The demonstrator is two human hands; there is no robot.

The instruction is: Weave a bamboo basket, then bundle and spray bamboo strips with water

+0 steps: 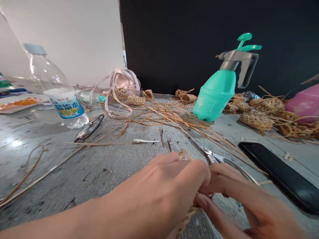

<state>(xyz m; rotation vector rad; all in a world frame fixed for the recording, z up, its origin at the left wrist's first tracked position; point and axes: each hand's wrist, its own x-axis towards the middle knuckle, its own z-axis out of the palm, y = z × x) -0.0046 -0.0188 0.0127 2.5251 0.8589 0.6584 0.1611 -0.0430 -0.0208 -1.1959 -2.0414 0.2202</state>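
Straw weaving [185,154], a small coiled piece, sits low in the middle of the view just above the grey table [99,172]. The left hand [171,186] curls over it and the right hand [239,196] meets it fingertip to fingertip. Both are closed on the piece, so only a loop and a lower edge show. It looks very light, springy and brittle, probably best gripped by its woven body rather than its loose ends. Snips [211,156] lie just beyond, with a phone [279,176] to the right.
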